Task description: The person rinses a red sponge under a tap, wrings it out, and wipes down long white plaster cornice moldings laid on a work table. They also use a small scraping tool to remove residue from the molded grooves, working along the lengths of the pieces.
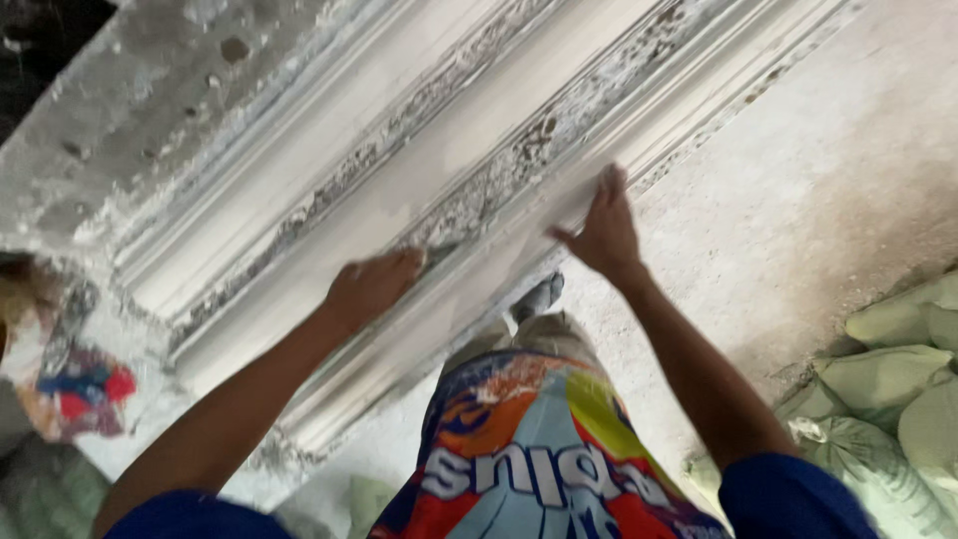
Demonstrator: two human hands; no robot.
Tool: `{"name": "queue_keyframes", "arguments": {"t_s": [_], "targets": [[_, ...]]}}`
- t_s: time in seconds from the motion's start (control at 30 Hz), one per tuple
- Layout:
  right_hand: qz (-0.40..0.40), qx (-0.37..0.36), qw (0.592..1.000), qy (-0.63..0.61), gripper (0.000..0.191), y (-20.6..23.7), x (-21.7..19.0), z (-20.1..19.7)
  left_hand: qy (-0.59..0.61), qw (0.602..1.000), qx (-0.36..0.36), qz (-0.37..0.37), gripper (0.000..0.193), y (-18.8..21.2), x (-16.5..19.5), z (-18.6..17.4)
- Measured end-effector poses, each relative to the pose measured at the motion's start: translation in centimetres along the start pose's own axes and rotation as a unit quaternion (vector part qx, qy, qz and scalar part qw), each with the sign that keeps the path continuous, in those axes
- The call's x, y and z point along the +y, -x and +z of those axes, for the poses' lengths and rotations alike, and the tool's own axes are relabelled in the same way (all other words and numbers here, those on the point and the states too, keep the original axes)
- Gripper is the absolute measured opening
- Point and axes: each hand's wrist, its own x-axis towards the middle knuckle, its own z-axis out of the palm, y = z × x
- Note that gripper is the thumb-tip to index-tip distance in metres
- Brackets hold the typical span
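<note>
Plaster moulding (pixel 419 170) runs diagonally before you; your left hand (pixel 371 286) is clenched on a small tool (pixel 436 256) against its groove, your right hand (pixel 602 232) rests flat, fingers released, on its edge.

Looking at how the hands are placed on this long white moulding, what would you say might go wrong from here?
The left hand presses a small tool into a flaking groove of the moulding; a slip might gouge the plaster. The right hand rests flat on the moulding's outer edge, so leaning there might chip it. The person's foot stands close under the piece, near stacked sacks, which could hamper stepping back.
</note>
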Motion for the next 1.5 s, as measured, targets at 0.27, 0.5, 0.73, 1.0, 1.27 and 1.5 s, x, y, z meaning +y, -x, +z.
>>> {"name": "queue_keyframes", "arguments": {"t_s": [0.27,0.5,0.73,1.0,1.27,1.5], "targets": [[0.020,0.029,0.999,0.015,0.136,-0.7,-0.7,0.9,0.043,0.988,0.118,0.092,0.024,-14.2,5.2,-1.6],[0.056,0.041,0.998,-0.002,0.137,-0.1,-0.4,0.4,0.033,0.988,0.117,0.098,0.031,-8.2,1.9,1.1],[0.027,0.073,0.997,-0.030,0.135,-0.2,0.3,1.4,-0.101,0.970,0.098,0.196,0.031,-6.4,0.5,-0.8],[0.049,0.052,0.997,-0.018,0.122,0.3,0.1,-0.5,-0.014,0.916,0.288,0.278,0.018,-24.1,8.3,-5.1],[0.043,0.032,0.997,-0.062,0.054,-0.1,7.2,-3.2,0.048,0.980,0.103,0.165,0.037,-9.0,-0.6,-1.5],[0.018,0.086,0.996,-0.018,0.105,-8.2,18.0,-9.4,-0.013,0.971,0.170,0.168,0.029,-18.7,4.4,-1.7]]}}
